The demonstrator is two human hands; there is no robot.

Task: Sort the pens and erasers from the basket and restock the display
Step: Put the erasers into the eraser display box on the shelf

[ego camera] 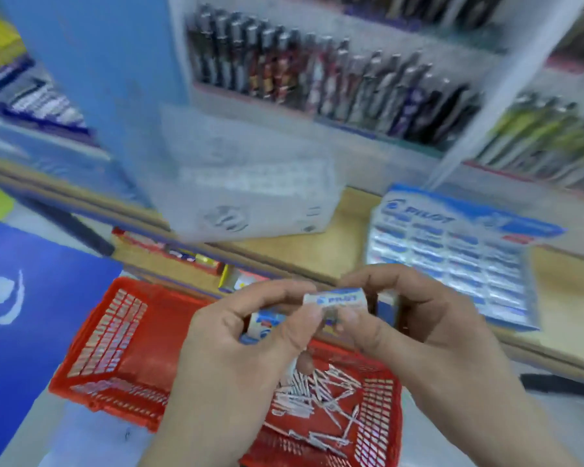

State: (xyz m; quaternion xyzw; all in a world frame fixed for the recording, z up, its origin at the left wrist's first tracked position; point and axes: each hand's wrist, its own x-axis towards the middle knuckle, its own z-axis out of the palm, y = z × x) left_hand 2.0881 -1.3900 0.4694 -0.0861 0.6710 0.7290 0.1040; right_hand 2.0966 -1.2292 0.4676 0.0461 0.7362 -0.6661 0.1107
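You pinched eraser (335,298) in both hands (250,335) (415,318), long axis sideways; display box (452,254) lay up-right, probably nearer right hand.

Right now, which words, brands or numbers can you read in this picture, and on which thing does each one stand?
"PILOT": on the eraser held by both hands.
"PILOT": on the header of the display box on the shelf.
White carton: print too blurred to read.
Display box labels and pen markings: too small, blurred.

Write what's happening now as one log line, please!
stage: sorting | hands: left hand and right hand both hold eraser | below: red basket with pens
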